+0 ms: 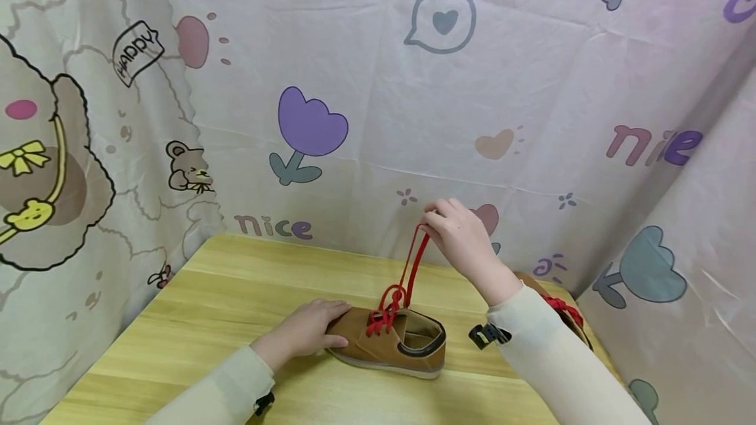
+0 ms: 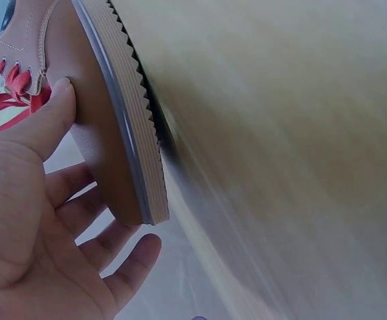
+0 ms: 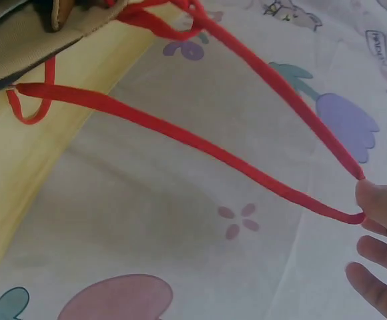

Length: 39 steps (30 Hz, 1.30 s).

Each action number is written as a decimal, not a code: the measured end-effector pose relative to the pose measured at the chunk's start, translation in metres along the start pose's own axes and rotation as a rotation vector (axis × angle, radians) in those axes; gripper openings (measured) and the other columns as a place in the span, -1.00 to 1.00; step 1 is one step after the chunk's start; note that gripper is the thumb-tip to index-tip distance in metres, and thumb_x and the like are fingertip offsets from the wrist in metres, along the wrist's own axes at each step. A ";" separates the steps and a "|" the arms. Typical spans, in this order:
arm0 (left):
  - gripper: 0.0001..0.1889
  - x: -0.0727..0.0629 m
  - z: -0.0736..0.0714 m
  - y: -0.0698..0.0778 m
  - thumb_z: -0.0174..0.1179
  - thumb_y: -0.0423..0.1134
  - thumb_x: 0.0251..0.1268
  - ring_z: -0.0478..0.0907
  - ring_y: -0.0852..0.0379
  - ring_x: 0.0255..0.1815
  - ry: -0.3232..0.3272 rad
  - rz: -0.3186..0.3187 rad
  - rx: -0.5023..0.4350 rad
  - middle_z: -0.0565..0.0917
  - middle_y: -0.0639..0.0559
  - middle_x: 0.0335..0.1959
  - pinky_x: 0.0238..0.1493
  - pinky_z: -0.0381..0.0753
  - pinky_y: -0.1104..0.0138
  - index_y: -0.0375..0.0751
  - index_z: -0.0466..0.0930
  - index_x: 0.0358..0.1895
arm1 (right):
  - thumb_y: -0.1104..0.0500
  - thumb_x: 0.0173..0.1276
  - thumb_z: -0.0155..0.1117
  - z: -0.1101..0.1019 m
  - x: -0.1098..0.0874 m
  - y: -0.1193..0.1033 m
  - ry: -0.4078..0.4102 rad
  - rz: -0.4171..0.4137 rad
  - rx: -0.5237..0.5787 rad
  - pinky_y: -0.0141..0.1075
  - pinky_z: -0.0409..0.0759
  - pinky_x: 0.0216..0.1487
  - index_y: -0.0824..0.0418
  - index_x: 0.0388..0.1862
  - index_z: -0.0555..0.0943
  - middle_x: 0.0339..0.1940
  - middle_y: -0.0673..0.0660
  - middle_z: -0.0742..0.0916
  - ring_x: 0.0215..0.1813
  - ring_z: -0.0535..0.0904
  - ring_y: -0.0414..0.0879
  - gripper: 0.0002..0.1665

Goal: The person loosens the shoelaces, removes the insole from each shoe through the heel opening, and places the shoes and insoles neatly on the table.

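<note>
Hands hold shoe, lace; curtain reads "nice".

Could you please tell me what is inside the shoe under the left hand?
Beige lining shows at the opening of the shoe; its toe's inside is covered from sight.

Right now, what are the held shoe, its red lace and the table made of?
Shoe: looks like leather, maybe fake; smooth, softly shiny, stitched. Lace: probably fabric; matte and bendy. Table: perhaps wood or wood-look; faintly glossy, streaky grain.
</note>
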State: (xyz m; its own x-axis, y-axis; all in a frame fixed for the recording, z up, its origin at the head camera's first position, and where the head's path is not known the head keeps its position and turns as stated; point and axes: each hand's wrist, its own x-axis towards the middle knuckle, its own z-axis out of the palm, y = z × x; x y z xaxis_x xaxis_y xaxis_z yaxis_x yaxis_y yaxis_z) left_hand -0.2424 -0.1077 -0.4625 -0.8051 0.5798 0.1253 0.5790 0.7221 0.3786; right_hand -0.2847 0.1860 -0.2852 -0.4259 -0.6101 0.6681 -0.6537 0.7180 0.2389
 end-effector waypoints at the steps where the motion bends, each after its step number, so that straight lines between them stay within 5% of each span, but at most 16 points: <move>1: -0.26 0.000 0.000 0.000 0.35 0.09 0.26 0.41 -0.28 0.34 0.000 -0.001 0.000 0.49 -0.21 0.36 0.30 0.37 -0.18 -0.28 0.44 0.39 | 0.25 0.28 0.47 0.003 0.002 0.001 -0.006 0.004 0.001 -0.19 0.62 -0.24 0.20 -0.28 0.74 -0.14 0.11 0.69 -0.18 0.58 0.03 -0.93; 12: -0.25 0.000 0.002 -0.002 0.33 0.12 0.27 0.41 -0.28 0.35 -0.013 -0.002 0.007 0.49 -0.21 0.37 0.30 0.37 -0.19 -0.27 0.43 0.41 | 0.22 0.24 0.51 0.050 -0.002 -0.008 -0.103 0.020 -0.008 -0.18 0.65 -0.21 0.14 -0.14 0.72 -0.05 0.12 0.66 -0.11 0.59 0.04 -0.79; 26: -0.25 0.002 -0.001 -0.004 0.31 0.13 0.27 0.41 -0.28 0.35 -0.009 -0.010 0.015 0.49 -0.20 0.36 0.31 0.36 -0.21 -0.25 0.43 0.41 | 0.19 0.24 0.52 0.059 -0.034 -0.032 -0.251 -0.005 0.002 -0.25 0.64 -0.26 0.06 -0.19 0.74 -0.08 0.05 0.66 -0.13 0.57 -0.05 -0.83; 39: -0.25 0.001 -0.001 0.000 0.34 0.11 0.26 0.43 -0.30 0.33 -0.008 0.003 0.001 0.50 -0.23 0.35 0.30 0.37 -0.19 -0.30 0.44 0.39 | 0.16 0.26 0.50 0.065 -0.054 -0.044 -0.297 -0.057 0.024 -0.24 0.60 -0.24 0.04 -0.21 0.76 -0.13 0.01 0.66 -0.13 0.54 -0.08 -0.87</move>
State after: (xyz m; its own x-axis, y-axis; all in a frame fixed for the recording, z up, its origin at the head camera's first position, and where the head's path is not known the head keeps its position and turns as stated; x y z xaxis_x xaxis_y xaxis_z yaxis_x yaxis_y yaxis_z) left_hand -0.2436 -0.1071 -0.4614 -0.8025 0.5847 0.1190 0.5813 0.7211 0.3770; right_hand -0.2732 0.1655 -0.3774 -0.5501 -0.7227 0.4184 -0.6947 0.6741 0.2508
